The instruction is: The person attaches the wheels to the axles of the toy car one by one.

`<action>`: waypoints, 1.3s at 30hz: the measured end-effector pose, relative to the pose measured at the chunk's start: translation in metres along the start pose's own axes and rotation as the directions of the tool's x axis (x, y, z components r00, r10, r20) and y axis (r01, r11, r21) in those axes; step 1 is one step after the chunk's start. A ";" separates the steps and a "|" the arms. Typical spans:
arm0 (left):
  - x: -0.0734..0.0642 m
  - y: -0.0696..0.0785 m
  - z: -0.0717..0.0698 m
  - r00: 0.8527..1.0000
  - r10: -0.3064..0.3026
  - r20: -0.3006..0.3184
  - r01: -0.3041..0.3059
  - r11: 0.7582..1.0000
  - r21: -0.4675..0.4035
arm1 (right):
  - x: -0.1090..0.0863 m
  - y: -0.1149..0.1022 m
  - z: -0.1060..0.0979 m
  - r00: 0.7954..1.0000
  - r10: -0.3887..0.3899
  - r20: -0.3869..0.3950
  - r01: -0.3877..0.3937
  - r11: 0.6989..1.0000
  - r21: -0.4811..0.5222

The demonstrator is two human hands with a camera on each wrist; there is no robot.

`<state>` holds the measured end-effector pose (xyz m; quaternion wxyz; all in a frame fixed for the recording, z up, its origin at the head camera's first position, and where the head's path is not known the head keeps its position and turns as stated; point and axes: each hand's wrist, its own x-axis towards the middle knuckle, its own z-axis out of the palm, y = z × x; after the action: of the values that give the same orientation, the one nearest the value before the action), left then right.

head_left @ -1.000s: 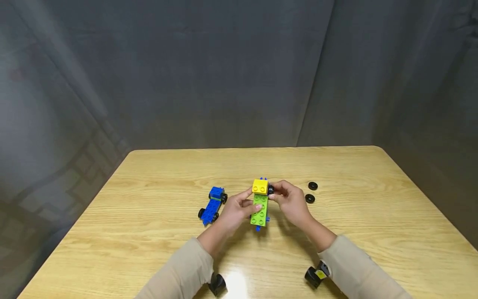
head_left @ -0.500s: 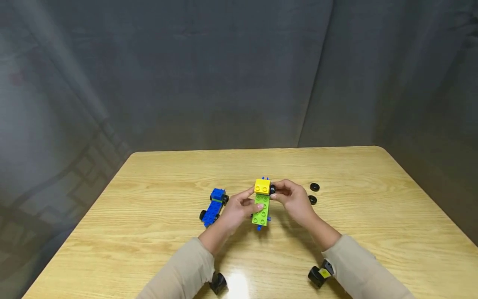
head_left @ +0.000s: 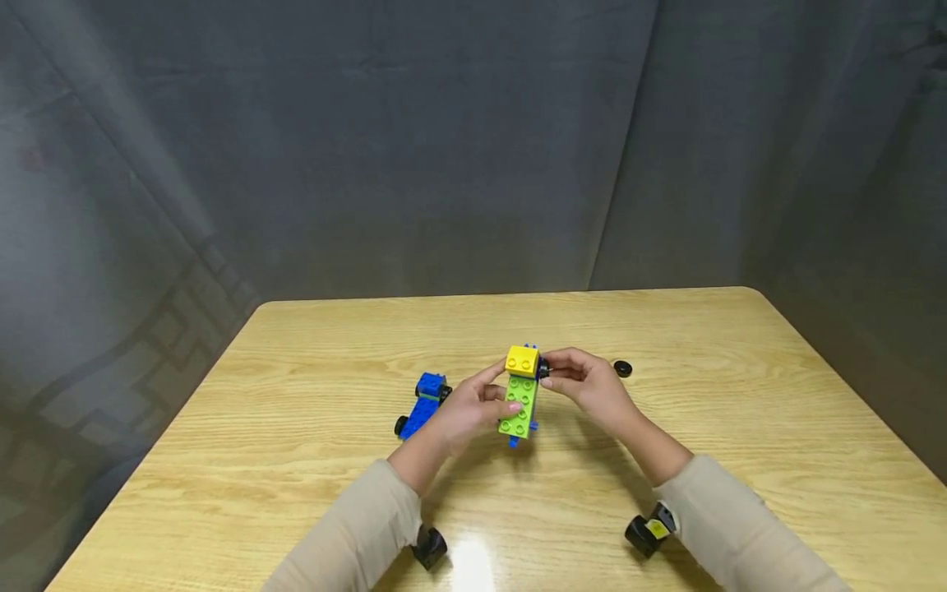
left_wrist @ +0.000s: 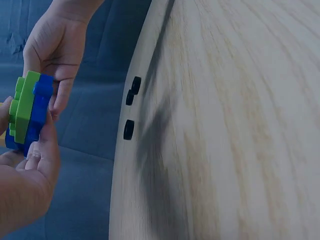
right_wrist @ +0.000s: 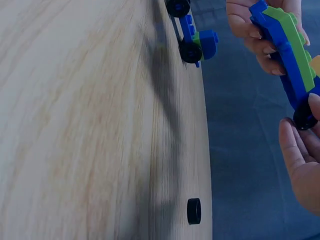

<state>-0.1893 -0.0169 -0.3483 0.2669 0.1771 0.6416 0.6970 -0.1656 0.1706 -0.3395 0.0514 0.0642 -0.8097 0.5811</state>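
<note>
A toy car (head_left: 524,388) made of blocks, with a blue base, a green studded plate and a yellow block at its far end, is raised over the table. My left hand (head_left: 464,417) grips it by its left side, thumb on the green plate. At the car's far right corner, my right hand (head_left: 598,393) pinches a black wheel (right_wrist: 304,117), which sits against the blue base. A bare blue axle end sticks out at the near right side. The left wrist view shows the blue underside (left_wrist: 39,112), partly covered by fingers.
A second toy car (head_left: 422,411), mostly blue with black wheels, stands on the table left of my left hand and is partly hidden by it. One loose black wheel (head_left: 623,368) lies beyond my right hand. Each wrist carries a black camera (head_left: 642,536).
Both hands and the held car have shifted slightly away and to the right. The nearer loose wheel is now out of sight behind my right hand in the head view.
</note>
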 end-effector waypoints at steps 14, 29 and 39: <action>0.004 0.002 0.001 0.997 -0.001 -0.082 0.001 1.000 -0.007 | 0.000 0.015 -0.015 0.999 0.009 0.040 -0.006 0.997 -0.081; -0.003 0.005 -0.007 0.992 0.008 -0.124 -0.011 1.000 -0.026 | -0.010 0.039 -0.058 0.994 0.108 -0.029 -0.111 0.966 -0.234; 0.002 0.000 -0.006 0.989 -0.029 -0.147 0.019 0.997 -0.071 | -0.006 0.054 -0.075 0.988 0.152 -0.016 -0.148 0.930 -0.336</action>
<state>-0.1949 -0.0204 -0.3490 0.2330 0.1081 0.6372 0.7267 -0.1677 0.2591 -0.3674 0.0130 -0.0047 -0.8998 0.4361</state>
